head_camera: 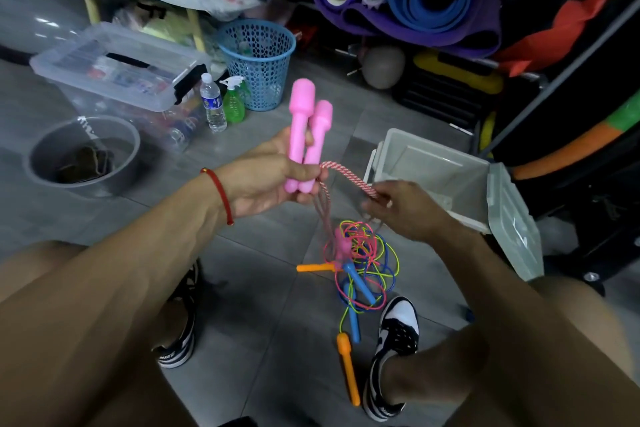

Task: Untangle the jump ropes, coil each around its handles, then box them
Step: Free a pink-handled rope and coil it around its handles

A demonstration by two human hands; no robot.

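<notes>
Grey floor tiles [263, 340] lie under my feet. My left hand [266, 180] grips two pink handles [308, 135] upright, side by side. Their red-and-white rope [349, 180] arcs across to my right hand [405, 208], which pinches it. Below, tangled ropes [363, 267] lie on the floor; just beyond my right hand stands the open box [436, 170].

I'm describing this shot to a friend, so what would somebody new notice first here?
First, the two pink handles held upright together in the left hand at the middle of the view, with the right hand pinching their red-and-white rope just beside them. Below, on the grey floor between the shoes, lies a bright tangle of ropes with orange and blue handles. An open pale box waits to the right.
</notes>
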